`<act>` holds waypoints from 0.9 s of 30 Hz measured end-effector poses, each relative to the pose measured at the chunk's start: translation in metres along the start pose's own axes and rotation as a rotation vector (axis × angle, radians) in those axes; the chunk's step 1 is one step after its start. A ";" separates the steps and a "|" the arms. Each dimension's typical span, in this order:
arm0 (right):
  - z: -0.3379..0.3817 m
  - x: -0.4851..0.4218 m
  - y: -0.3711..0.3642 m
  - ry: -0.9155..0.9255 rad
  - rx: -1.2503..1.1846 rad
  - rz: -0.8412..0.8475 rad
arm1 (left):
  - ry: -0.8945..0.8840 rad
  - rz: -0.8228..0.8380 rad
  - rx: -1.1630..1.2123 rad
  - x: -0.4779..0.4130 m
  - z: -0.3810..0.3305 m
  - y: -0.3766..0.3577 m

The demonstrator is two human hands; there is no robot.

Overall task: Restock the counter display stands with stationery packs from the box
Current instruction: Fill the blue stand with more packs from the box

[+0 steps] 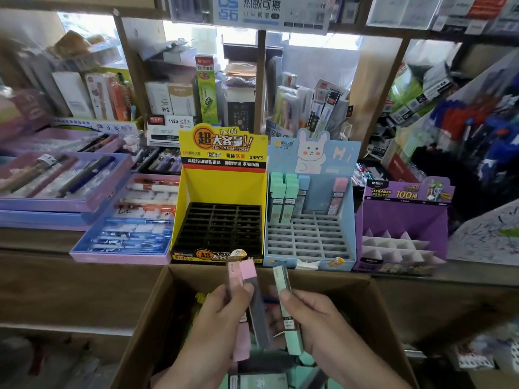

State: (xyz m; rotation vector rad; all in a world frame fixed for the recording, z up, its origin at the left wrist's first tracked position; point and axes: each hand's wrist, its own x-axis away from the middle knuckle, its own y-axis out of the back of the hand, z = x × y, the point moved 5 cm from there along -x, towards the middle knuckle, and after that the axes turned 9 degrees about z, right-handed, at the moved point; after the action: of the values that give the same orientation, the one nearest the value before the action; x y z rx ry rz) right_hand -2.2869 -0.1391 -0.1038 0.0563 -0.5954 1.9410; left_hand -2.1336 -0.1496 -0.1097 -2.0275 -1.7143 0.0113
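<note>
My left hand (216,318) grips two pink-capped lead packs (247,276) upright over the open cardboard box (146,318). My right hand (311,318) pinches a single mint-green pack (283,279) beside them. More pink and mint packs (252,380) lie in the box below. On the counter behind stand three display stands: a yellow one (222,192) with a bare black grid, a light blue rabbit one (345,209) with several mint, blue and pink packs in its back rows, and a purple one (404,217) with white dividers.
Purple and blue pen gift trays (126,220) lie on the counter left of the yellow stand. Shelves behind hold crowded stationery boxes. A rack of blue and red pens (477,122) stands at the right. The wooden counter edge (70,276) runs just beyond the box.
</note>
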 end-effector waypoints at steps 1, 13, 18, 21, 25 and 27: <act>0.000 0.000 0.001 -0.013 -0.030 0.001 | 0.004 -0.011 0.015 0.000 0.001 0.002; 0.012 0.008 0.011 -0.012 0.098 0.042 | -0.131 0.010 -0.130 0.006 -0.016 0.006; 0.013 0.009 0.014 0.035 0.217 0.006 | -0.139 0.063 -0.159 0.012 -0.021 0.003; 0.016 0.012 0.019 0.038 0.265 -0.033 | -0.113 0.059 -0.211 0.011 -0.021 0.005; 0.029 0.014 0.025 0.151 0.205 -0.124 | -0.078 0.058 -0.291 0.010 -0.020 0.009; 0.035 0.014 0.027 0.243 0.091 -0.192 | -0.050 0.085 -0.305 0.010 -0.018 0.007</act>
State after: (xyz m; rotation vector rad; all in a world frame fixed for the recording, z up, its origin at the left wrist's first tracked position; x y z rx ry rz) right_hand -2.3244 -0.1514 -0.0792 -0.0622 -0.3280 1.7547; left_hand -2.1191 -0.1473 -0.0932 -2.3367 -1.7456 -0.1834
